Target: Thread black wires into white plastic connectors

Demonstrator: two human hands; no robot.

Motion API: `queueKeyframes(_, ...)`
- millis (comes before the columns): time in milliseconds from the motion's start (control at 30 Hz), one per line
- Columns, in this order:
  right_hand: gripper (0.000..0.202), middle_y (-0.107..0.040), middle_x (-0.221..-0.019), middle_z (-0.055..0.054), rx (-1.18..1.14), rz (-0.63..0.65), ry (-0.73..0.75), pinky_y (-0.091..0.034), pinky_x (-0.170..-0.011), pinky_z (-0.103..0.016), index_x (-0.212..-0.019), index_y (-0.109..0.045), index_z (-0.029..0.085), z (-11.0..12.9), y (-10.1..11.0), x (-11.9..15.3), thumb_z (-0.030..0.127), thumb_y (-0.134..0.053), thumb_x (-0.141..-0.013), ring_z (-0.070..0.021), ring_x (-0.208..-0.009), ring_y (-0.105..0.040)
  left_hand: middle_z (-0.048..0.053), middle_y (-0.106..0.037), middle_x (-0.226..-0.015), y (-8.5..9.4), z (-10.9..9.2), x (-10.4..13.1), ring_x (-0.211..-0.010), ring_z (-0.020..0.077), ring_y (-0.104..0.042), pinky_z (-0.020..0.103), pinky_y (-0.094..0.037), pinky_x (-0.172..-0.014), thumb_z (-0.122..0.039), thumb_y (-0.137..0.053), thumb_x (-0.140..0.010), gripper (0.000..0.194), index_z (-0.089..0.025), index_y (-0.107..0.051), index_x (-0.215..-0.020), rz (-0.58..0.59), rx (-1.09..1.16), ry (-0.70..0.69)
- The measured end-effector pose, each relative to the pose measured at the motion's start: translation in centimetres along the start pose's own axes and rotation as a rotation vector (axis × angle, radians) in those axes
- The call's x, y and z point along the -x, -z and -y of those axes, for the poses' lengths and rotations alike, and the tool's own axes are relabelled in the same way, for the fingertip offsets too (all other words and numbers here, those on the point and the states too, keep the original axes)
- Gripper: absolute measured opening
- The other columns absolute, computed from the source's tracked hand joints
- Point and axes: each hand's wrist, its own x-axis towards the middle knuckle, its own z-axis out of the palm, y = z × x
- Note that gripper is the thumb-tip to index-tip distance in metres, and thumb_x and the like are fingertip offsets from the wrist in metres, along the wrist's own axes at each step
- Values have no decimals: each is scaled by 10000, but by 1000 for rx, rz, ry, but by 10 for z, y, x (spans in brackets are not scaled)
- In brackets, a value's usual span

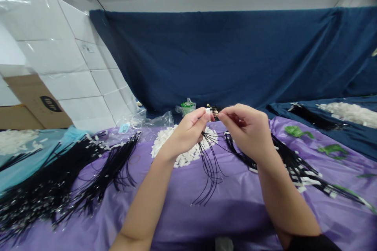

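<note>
Between the thumb and fingers of my left hand (188, 131) is a small white plastic connector (209, 114). A bunch of thin black wires (209, 168) hangs from below this hand, their loose ends fanning over the purple cloth. My right hand (249, 129) is closed in a pinch just right of the connector, its fingertips close to it. What those fingertips hold is too small to make out. Under both hands lies a heap of white connectors (185, 159), partly covered by my left hand.
Purple cloth (235, 219) covers the table. Bundles of black wires (118, 164) lie at left, with more black wires (294, 164) at right, some white-tipped. Clear plastic bags (156, 121) and a green-topped container (187, 106) stand behind. White boxes (79, 82) are stacked at left.
</note>
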Motion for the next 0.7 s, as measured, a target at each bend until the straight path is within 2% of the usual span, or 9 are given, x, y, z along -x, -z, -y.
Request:
queueKeyframes(133, 131, -611, -660, 24, 13, 1, 4, -397, -562, -229, -755, -682, 174, -1, 0, 0, 208, -635, -872, -80, -587, -512, -60, -310, -627, -1, 0, 2, -475, 46, -285, 171, -253, -407, -523, -444, -941, 350, -192, -500, -842, -24, -105, -27)
queueKeyframes(267, 145, -529, -621, 34, 29, -6, 51, -374, -545, -224, -744, -650, 168, -2, 0, -1, 210, -626, -881, -77, -572, -468, -59, -304, -620, -3, -2, 3, -481, 49, -278, 176, -247, -411, -511, -433, -947, 348, -191, -506, -833, -14, -157, -21)
queueKeyframes(700, 155, -456, -628, 31, 58, -19, 179, -348, -518, -213, -727, -578, 163, -4, -9, -3, 141, -581, -881, -83, -578, -433, -67, -275, -615, -3, -3, 2, -450, 41, -254, 162, -246, -386, -493, -442, -948, 321, -205, -451, -805, 34, -52, 34)
